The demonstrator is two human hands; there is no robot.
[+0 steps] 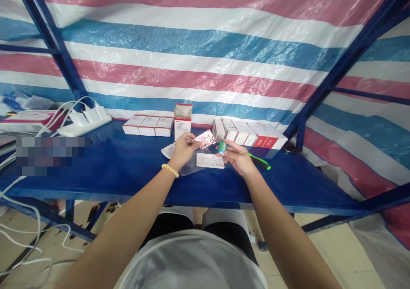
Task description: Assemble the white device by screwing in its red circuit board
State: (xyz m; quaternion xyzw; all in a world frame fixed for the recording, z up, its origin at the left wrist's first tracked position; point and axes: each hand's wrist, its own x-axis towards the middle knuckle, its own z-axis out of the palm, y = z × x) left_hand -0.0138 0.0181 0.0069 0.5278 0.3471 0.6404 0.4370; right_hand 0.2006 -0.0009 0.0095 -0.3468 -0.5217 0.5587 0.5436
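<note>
My left hand point(184, 151) pinches a red and white circuit board point(205, 139) by its left end, above the table. A green and blue battery point(221, 147) is held between the fingers of my right hand point(237, 156), just right of the board. Whether there is more than one battery, I cannot tell. Below both lies a white plastic case part point(209, 161), partly on a clear plastic bag point(188, 166). A black and green screwdriver-like tool point(260, 161) rests right of my right hand. Behind my left hand stands an open white and red box point(183, 124).
White boxes point(147, 126) line the back left of the blue table point(128, 169), and several more boxes point(238, 132) stand at the back right. A white power strip point(85, 124) with plugs and cables sits at the left. A striped sheet point(198, 58) hangs behind.
</note>
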